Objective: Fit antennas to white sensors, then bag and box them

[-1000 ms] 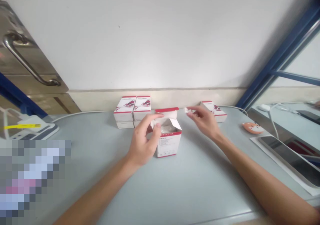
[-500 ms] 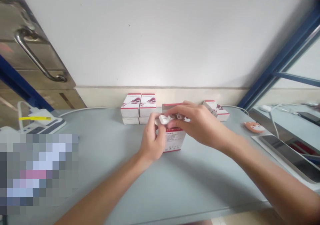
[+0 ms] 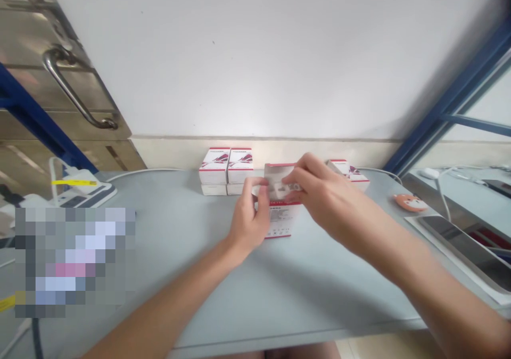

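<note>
Okay, box point(image 3: 280, 225) is open toward the back edge of the bench point(image 3: 175, 220), flap point(image 3: 274, 172) up, not closed — left hand point(image 3: 249, 212) pinching its rim, right hand's point(image 3: 325, 191) fingers pinching a small white piece point(image 3: 281, 190).

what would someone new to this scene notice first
Probably the open red-and-white box mid-table, with the left hand at its left edge and the right hand holding a small white piece at its opening. Next might come the stacked boxes behind it to the left, near the wall, and the orange animal-faced object at the right.
</note>
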{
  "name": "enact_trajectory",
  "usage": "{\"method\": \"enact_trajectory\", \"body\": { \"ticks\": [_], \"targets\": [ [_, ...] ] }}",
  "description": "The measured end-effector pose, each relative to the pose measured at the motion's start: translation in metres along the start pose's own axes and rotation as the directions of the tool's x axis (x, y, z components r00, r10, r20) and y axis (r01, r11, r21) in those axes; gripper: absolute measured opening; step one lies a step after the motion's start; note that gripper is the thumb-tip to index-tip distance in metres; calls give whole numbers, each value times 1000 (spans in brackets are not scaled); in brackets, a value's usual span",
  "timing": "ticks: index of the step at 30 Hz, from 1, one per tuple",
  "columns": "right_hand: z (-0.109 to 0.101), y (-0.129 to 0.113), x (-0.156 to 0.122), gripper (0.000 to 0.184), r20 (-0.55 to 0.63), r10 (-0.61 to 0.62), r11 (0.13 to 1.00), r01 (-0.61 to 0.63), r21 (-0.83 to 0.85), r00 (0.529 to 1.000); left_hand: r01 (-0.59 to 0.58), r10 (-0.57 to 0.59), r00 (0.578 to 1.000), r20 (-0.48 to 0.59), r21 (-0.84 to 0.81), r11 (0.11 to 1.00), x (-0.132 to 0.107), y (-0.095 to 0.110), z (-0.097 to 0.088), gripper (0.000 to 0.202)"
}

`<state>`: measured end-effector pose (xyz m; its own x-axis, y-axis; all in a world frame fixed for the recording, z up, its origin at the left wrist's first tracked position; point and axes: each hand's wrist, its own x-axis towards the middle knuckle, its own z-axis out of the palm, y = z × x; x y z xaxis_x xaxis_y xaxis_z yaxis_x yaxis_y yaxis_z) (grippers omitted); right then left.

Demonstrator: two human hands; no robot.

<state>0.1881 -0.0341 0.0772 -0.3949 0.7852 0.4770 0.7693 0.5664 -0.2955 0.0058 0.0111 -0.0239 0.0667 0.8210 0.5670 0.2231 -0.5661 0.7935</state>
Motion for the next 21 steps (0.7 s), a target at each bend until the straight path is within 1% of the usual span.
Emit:
{"method": "enact_trajectory", "body": {
  "ticks": [2,5,8,11,14,18,21],
  "targets": [
    [6,-9,1,23,30,32,999,-30,-43,999,13,-13,1000,-15,-4,1000,-1,0,1,29],
    [8,-11,11,23,70,121,990,-115,-82,990,-14,14,1000,-28,-5,1000,-1,-2,1,29],
    [3,-5,24,20,132,186,981,-191,21,974,-58,58,998,-22,23,998,-1,-5,1,27],
    [-2,1,32,18,190,216,963,-241,123,958,-100,100,995,-23,36,994,-3,-7,2,28],
    [-3,4,34,20,212,210,960,-242,139,954,-121,122,992,-32,38,992,-4,-7,2,29],
    [2,5,36,19,248,232,961,-261,94,941,-151,152,988,-28,57,987,-1,-5,2,29],
    [3,4,40,18,286,223,965,-252,71,932,-186,186,982,-7,39,982,2,-3,1,23]
  ]
}}
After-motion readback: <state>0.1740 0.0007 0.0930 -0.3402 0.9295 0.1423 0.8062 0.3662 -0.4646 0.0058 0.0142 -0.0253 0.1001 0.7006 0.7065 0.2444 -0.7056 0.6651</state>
